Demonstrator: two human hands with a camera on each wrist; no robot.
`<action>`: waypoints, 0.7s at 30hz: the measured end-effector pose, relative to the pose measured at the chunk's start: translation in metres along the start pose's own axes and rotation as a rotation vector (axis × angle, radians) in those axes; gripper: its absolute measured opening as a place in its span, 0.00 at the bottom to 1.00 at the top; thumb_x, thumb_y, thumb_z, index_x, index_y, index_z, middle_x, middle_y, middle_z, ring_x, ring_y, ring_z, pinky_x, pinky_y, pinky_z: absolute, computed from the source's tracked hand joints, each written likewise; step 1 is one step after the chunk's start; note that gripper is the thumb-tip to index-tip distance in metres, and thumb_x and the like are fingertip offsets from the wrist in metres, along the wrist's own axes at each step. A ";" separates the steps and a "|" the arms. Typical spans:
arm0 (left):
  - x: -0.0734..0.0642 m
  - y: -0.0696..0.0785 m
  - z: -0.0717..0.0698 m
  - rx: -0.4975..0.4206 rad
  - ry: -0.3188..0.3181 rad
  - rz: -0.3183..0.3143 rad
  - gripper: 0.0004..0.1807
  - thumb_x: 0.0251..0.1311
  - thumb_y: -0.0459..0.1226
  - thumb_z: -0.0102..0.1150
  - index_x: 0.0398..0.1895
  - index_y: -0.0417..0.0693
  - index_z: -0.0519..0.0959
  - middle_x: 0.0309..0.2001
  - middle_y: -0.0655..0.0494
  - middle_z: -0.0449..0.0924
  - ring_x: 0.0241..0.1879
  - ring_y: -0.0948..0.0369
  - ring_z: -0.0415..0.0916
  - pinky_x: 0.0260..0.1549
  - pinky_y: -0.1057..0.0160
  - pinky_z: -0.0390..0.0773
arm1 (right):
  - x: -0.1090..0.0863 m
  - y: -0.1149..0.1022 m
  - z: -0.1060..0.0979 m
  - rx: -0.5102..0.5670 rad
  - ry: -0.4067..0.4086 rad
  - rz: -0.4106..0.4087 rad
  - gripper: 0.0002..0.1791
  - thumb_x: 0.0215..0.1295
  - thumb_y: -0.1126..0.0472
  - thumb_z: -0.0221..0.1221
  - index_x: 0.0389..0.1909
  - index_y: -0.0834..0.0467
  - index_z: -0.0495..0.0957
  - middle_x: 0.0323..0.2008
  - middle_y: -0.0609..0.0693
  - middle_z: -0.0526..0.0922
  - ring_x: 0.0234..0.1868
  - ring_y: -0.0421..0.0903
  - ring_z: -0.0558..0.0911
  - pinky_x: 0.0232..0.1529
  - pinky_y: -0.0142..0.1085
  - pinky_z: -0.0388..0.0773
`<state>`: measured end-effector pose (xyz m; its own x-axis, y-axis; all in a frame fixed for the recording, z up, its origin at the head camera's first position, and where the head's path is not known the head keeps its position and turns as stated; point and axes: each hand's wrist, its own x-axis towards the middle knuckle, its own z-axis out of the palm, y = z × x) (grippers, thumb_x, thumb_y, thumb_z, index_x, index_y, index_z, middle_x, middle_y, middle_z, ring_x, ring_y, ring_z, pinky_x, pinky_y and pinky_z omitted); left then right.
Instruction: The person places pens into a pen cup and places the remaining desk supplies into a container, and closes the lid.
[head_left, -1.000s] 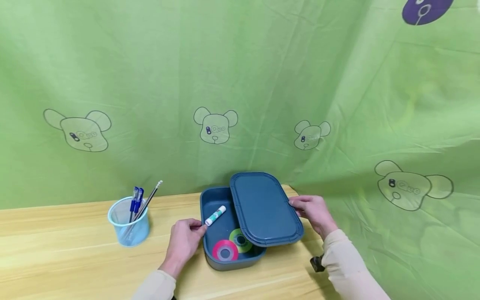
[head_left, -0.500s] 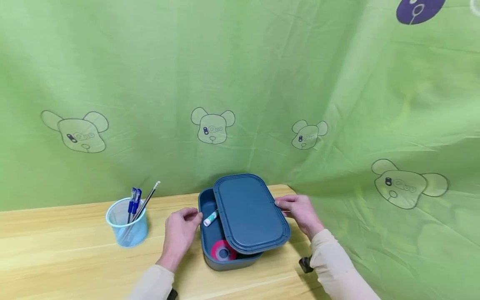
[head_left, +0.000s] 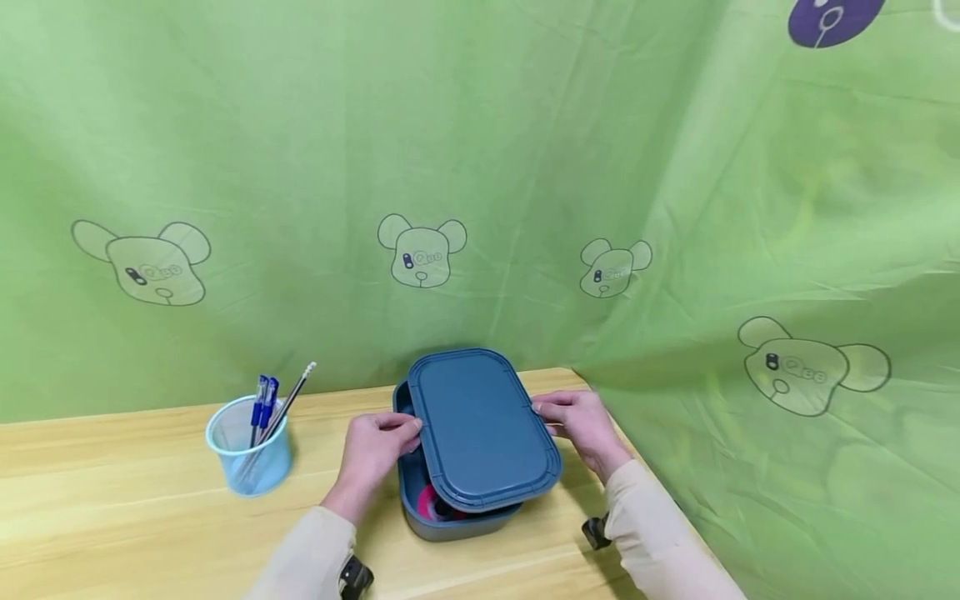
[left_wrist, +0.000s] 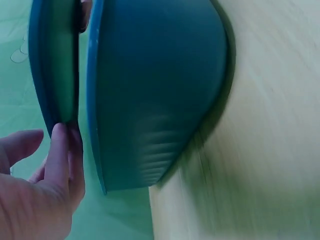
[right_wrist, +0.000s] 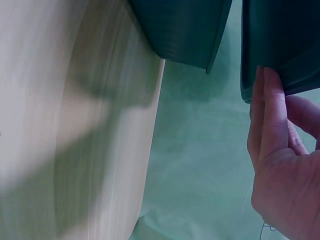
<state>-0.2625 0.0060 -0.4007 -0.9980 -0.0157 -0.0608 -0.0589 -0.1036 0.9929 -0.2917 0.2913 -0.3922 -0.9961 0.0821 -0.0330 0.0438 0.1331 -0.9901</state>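
A dark blue box (head_left: 459, 528) stands on the table, its matching lid (head_left: 483, 429) held over it, shifted right and tilted. A strip along the box's left and front stays uncovered. My right hand (head_left: 581, 425) grips the lid's right edge; in the right wrist view its fingers (right_wrist: 272, 107) lie against the underside. At the lid's left edge is my left hand (head_left: 377, 450), thumb and fingers at the rim. The left wrist view shows its fingers (left_wrist: 59, 155) under the lid, with a gap down to the box. Part of a pink ring-shaped disc (head_left: 427, 502) shows inside.
To the left stands a light blue mesh cup (head_left: 258, 467) with blue-capped pens (head_left: 264, 404) and a pencil (head_left: 296, 392). A green curtain (head_left: 315, 167) hangs behind and to the right of the wooden table (head_left: 150, 517), close to the box's back.
The lid has moved left over the box with my right hand, covering the glue stick and the green disc. My left hand has come from the box's left rim to the lid's left edge.
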 end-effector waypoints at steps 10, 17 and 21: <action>0.006 0.000 -0.008 -0.033 0.039 -0.048 0.11 0.49 0.25 0.60 0.38 0.28 0.77 0.34 0.42 0.79 0.30 0.54 0.80 0.34 0.63 0.80 | 0.002 0.006 0.010 0.005 -0.027 0.018 0.13 0.52 0.70 0.61 0.38 0.75 0.76 0.33 0.60 0.81 0.29 0.45 0.81 0.33 0.35 0.81; 0.007 -0.001 -0.014 -0.018 0.039 -0.075 0.12 0.49 0.23 0.59 0.39 0.27 0.77 0.35 0.40 0.78 0.31 0.54 0.80 0.34 0.62 0.80 | 0.003 0.006 0.013 -0.015 -0.066 0.020 0.12 0.51 0.70 0.62 0.36 0.74 0.77 0.32 0.60 0.81 0.28 0.47 0.81 0.34 0.37 0.81; 0.008 0.006 -0.018 -0.007 0.038 -0.075 0.12 0.49 0.23 0.59 0.39 0.29 0.77 0.36 0.41 0.78 0.30 0.54 0.80 0.33 0.63 0.80 | 0.004 0.000 0.016 -0.044 -0.077 0.005 0.12 0.52 0.70 0.61 0.37 0.73 0.77 0.33 0.59 0.80 0.29 0.47 0.81 0.34 0.37 0.81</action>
<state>-0.2704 -0.0123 -0.3968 -0.9893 -0.0450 -0.1387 -0.1329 -0.1132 0.9846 -0.2972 0.2760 -0.3950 -0.9987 0.0072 -0.0500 0.0505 0.1764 -0.9830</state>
